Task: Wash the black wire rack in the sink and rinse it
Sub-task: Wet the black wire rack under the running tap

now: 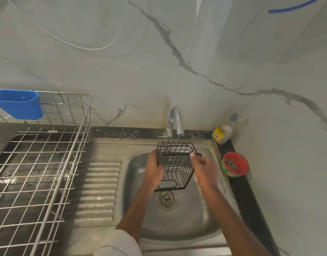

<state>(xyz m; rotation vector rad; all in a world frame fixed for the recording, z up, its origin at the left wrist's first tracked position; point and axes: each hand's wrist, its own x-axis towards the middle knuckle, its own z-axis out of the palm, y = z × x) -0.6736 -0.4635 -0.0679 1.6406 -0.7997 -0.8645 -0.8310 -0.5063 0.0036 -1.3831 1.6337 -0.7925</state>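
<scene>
The black wire rack [175, 164] is hanging over the sink [192, 218], just below the tap [174, 122], held between both hands. It is tilting, its open side facing the person, its long axis running from the tap end down toward the drain [166, 199]. The left hand [153, 171] is gripping the rack's left edge, fingers curling around the wires. The right hand [203, 169] is closing on the right rim, thumb and fingers pinching the top wire. On the bench in the corner, a yellow-labelled bottle [222, 133] is standing beside a red-and-green tub [234, 164]; neither label's writing is readable. To the left, a steel drying rack [48, 163] is sitting with a blue cup [18, 104] hooked on its back rail.
</scene>
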